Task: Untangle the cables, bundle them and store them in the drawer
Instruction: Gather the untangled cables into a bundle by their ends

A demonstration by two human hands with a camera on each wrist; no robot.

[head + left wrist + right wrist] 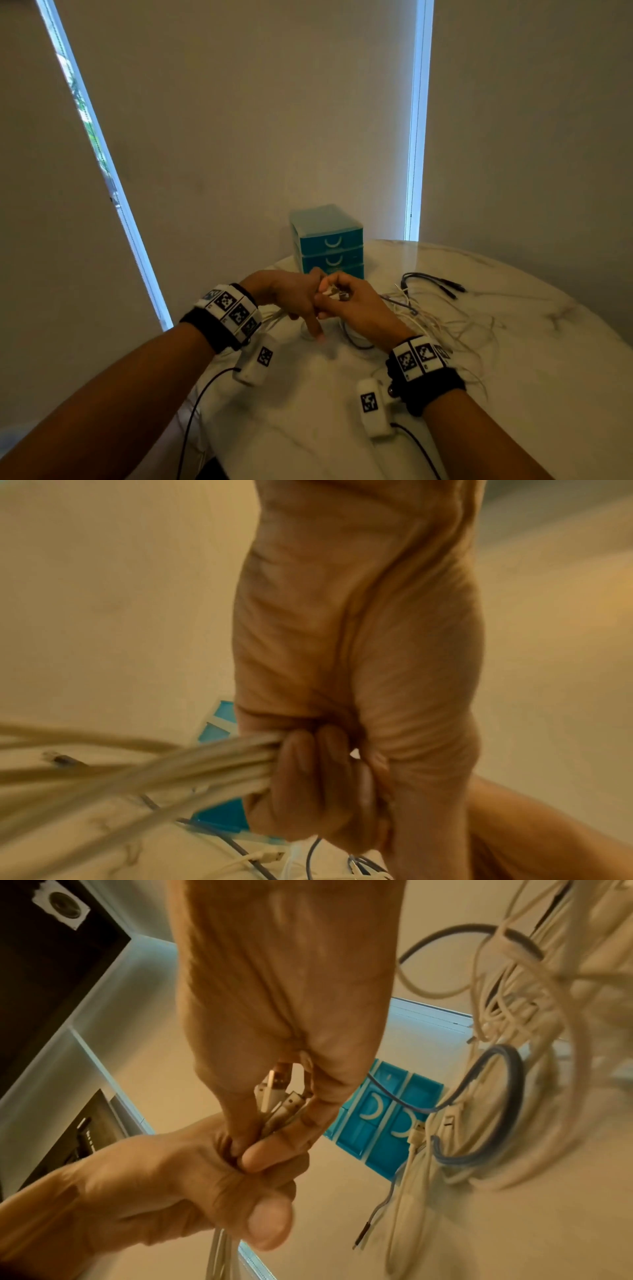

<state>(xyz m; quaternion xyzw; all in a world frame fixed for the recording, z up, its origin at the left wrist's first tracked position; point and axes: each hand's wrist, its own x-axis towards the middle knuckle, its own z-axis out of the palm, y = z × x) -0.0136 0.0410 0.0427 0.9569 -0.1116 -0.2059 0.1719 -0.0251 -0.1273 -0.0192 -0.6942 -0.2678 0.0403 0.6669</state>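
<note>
Item: round white marble-patterned desk (513, 377), glossy, grey-veined, bearing a small teal plastic three-drawer cabinet (327, 241) with pale crescent handles; all drawers appear closed. Just in front of the cabinet, the left hand (286, 291) is clenched round a gathered sheaf of thin, smooth white cables (192, 761), its fingers (308, 772) curled tight on the strands. The right hand (356, 308), touching the left, pinches the cables' plug ends (281, 1096), which are flat metal connectors in white housings, held together as if being aligned. To the right of the cabinet lies a loose heap of white cords (442, 325), looped and crossed, with a blue-grey round cable (493, 1096) threaded through it; farther right, a black forked lead (435, 282) rests apart. Progress, as judged: early to middle. One group is collected but not yet coiled or tied; the heap remains tangled; nothing is visibly stored in a drawer.
</note>
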